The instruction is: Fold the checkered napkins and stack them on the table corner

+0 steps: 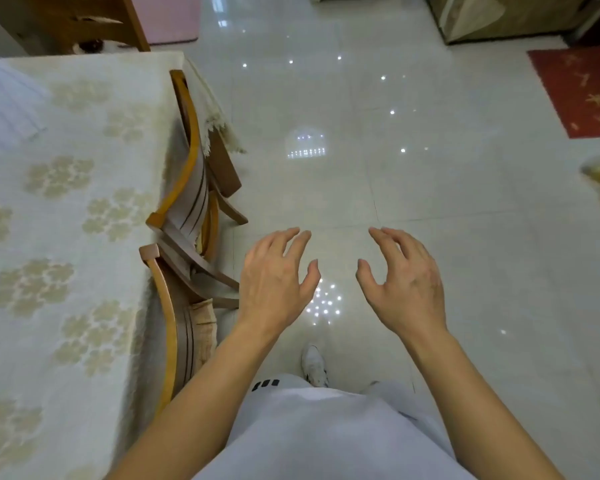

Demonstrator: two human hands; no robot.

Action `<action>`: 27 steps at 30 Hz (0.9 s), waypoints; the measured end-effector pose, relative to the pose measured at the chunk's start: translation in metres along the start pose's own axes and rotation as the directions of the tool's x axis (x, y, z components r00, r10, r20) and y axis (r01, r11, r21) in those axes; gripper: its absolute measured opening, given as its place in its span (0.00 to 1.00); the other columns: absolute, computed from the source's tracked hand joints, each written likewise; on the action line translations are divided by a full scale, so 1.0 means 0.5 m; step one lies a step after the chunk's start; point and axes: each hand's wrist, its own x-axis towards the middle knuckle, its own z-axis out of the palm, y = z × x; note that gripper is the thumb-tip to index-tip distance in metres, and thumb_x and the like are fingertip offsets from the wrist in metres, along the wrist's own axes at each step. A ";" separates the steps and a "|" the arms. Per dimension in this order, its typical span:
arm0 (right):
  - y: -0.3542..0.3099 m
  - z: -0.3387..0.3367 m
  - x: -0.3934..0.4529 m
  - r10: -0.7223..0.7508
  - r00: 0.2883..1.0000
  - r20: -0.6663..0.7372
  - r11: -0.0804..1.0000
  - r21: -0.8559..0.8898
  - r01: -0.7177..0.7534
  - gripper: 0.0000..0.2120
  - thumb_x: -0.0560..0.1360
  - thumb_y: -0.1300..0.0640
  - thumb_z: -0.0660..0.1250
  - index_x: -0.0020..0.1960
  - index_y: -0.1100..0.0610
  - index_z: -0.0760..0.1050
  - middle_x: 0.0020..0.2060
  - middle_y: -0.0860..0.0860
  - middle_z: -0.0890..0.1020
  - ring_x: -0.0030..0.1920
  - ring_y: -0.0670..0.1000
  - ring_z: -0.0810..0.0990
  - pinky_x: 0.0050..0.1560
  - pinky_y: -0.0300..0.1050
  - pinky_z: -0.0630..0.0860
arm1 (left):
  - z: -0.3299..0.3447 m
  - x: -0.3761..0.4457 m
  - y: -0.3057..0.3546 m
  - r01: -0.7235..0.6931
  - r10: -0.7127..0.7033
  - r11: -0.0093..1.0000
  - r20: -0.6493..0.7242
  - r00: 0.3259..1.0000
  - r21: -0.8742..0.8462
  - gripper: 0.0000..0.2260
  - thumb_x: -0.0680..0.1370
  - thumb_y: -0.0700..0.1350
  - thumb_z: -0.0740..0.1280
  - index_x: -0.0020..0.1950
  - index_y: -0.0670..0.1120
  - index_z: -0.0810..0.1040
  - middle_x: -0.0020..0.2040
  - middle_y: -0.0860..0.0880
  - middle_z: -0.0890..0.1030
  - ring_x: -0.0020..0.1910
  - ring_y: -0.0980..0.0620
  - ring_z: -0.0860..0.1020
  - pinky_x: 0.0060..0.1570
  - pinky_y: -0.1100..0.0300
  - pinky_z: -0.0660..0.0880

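Both hands hold nothing: the left hand [274,275] and right hand [406,282] hover over the tiled floor [430,168], fingers spread and loosely bent, palms down. No checkered napkin shows clearly, so where they lie cannot be told. One white shoe [314,365] stands below the hands. Left of them, two wooden chairs [187,209] are tucked along the right edge of the table [66,220], which wears a floral cloth. Farther off lie one red mat [579,88] and one pink mat [170,19].
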 end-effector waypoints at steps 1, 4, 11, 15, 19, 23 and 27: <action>-0.004 0.005 0.028 -0.009 1.000 0.010 1.000 -0.002 0.009 0.24 0.76 0.47 0.62 0.68 0.54 0.75 0.63 0.52 0.78 0.65 0.55 0.75 0.65 0.53 0.72 | 0.000 0.025 -0.011 0.010 -0.010 1.000 -0.018 1.000 -0.003 0.20 0.79 0.53 0.64 0.68 0.46 0.76 0.64 0.46 0.79 0.63 0.47 0.77 0.63 0.51 0.73; -0.009 0.027 0.111 -0.042 0.998 0.035 0.999 0.001 0.042 0.23 0.76 0.47 0.62 0.68 0.54 0.75 0.63 0.51 0.78 0.65 0.54 0.76 0.64 0.53 0.72 | 0.005 0.098 -0.041 0.030 -0.030 1.000 -0.045 0.999 -0.008 0.20 0.79 0.53 0.63 0.68 0.45 0.77 0.64 0.46 0.80 0.63 0.47 0.77 0.63 0.51 0.73; -0.012 0.104 0.317 -0.114 0.989 0.097 0.993 0.036 0.111 0.24 0.75 0.45 0.60 0.68 0.54 0.76 0.63 0.51 0.78 0.64 0.54 0.75 0.64 0.52 0.72 | 0.037 0.266 -0.094 0.103 -0.102 0.995 -0.079 0.992 0.009 0.19 0.79 0.52 0.64 0.67 0.45 0.78 0.62 0.46 0.80 0.61 0.47 0.78 0.61 0.50 0.75; -0.001 0.150 0.470 -0.168 0.977 0.134 0.985 0.046 0.163 0.24 0.76 0.45 0.60 0.68 0.54 0.76 0.63 0.51 0.78 0.64 0.55 0.76 0.64 0.52 0.72 | 0.067 0.401 -0.118 0.155 -0.152 0.987 -0.066 0.986 0.039 0.20 0.79 0.53 0.63 0.67 0.46 0.77 0.63 0.46 0.80 0.62 0.47 0.77 0.61 0.49 0.75; 0.021 0.181 0.660 -0.223 0.960 0.169 0.975 0.056 0.217 0.23 0.76 0.47 0.62 0.67 0.55 0.76 0.62 0.52 0.79 0.63 0.56 0.76 0.64 0.54 0.73 | 0.092 0.571 -0.127 0.218 -0.213 0.974 -0.069 0.974 0.058 0.20 0.79 0.53 0.64 0.68 0.46 0.76 0.65 0.47 0.79 0.63 0.48 0.77 0.61 0.49 0.75; 0.038 0.187 0.848 -0.265 0.944 0.196 0.964 0.059 0.258 0.23 0.76 0.48 0.63 0.68 0.55 0.75 0.63 0.53 0.78 0.64 0.56 0.76 0.66 0.57 0.73 | 0.107 0.737 -0.133 0.237 -0.228 0.970 -0.135 0.964 0.057 0.19 0.79 0.51 0.64 0.67 0.44 0.78 0.63 0.46 0.80 0.62 0.47 0.78 0.62 0.51 0.74; 0.048 0.200 0.999 -0.308 0.930 0.199 0.951 0.062 0.302 0.23 0.76 0.47 0.62 0.68 0.55 0.76 0.63 0.53 0.78 0.64 0.57 0.76 0.65 0.59 0.73 | 0.118 0.864 -0.144 0.297 -0.288 0.953 -0.130 0.949 0.063 0.19 0.79 0.51 0.64 0.67 0.45 0.77 0.63 0.46 0.80 0.62 0.48 0.77 0.62 0.52 0.72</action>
